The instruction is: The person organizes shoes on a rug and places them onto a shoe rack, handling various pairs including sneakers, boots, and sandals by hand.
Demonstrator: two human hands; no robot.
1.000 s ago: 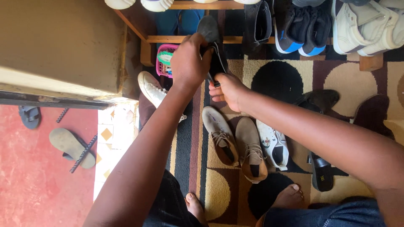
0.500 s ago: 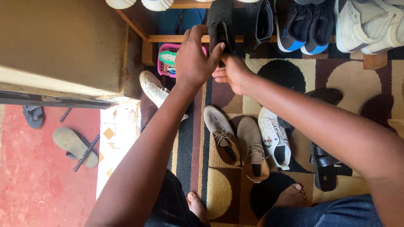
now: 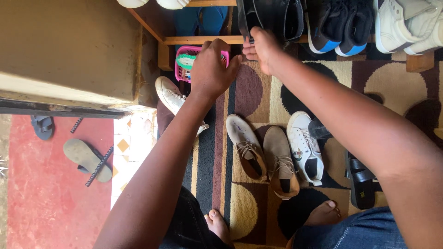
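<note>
Hard daylight comes in from the left, where the red concrete floor [image 3: 50, 193] and the pale patterned tile strip [image 3: 124, 152] look bright and slightly washed out. The tan wall slab [image 3: 69, 46] is evenly lit. Further right, the brown and cream patterned rug [image 3: 258, 92] sits in softer shade, and the dark wooden shoe rack [image 3: 203, 40] holds deep shadow. Both forearms are dim, with faint sheen. Focus is sharp overall, with mild stretching at the edges.

Boot [image 3: 272, 16] on rack [image 3: 203, 40], basket [image 3: 184, 64] seemingly below.
</note>
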